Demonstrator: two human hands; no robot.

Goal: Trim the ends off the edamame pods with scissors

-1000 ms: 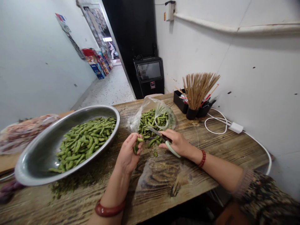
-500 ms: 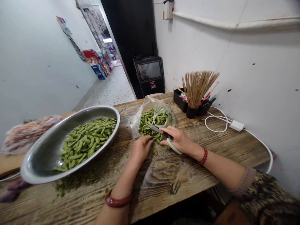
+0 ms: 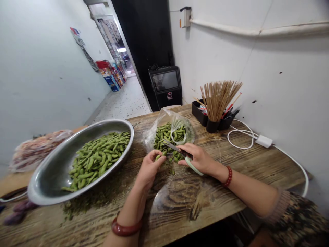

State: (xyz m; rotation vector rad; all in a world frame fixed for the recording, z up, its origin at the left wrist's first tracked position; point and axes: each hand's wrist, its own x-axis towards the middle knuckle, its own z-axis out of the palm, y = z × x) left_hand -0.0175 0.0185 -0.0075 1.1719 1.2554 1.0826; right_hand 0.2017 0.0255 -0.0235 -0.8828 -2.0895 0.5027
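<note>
My left hand [image 3: 151,164] pinches a green edamame pod [image 3: 157,157] between thumb and fingers, just in front of a clear plastic bag [image 3: 151,134]. Pods [image 3: 164,133] fill the bag and some spill from its mouth onto the wood. In my right hand [image 3: 197,157] is a pair of scissors [image 3: 189,162] with pale green handles, its blades pointing left toward the held pod. A large steel basin [image 3: 38,187] stands tilted-looking at the left, partly filled with edamame pods [image 3: 99,156].
Trimmed green bits [image 3: 84,202] litter the wooden table [image 3: 177,223] below the basin. Behind it on the left lies a bag of pinkish food [image 3: 42,147]. At the right back are a black holder [image 3: 199,111] with skewers [image 3: 218,99] and a white cable [image 3: 290,157]. A black speaker [image 3: 167,89] stands beyond.
My left hand has drawn slightly left and turned, so a pod now shows in its fingers. The scissors stay close to the bag's mouth. The whole view has shifted slightly.
</note>
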